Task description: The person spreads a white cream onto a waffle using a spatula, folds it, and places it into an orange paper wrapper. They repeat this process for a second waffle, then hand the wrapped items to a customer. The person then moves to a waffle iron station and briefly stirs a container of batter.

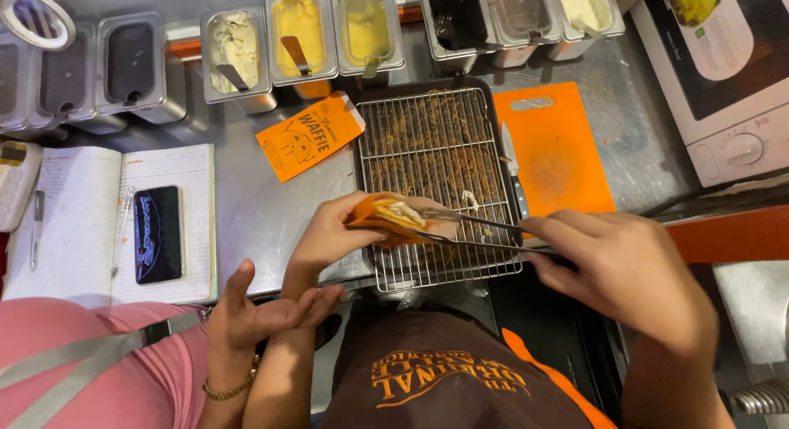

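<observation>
Head view: left hand (333, 232) grips orange-sleeved golden waffle (394, 218); right hand (612, 260) clenches tongs (472, 230) pinching it.

an open notebook (82, 223) is lying at the left with a dark phone (158, 234) resting on it; an orange cutting board (559, 149) is sitting upper right, sauce tubs (300, 34) lining the top.

This is a food shop kitchen. A shiny metal desk (271, 207) holds a row of metal tubs (300, 39) full of sauces, a wire rack (436, 149) and an orange cutting board (559, 149).
</observation>
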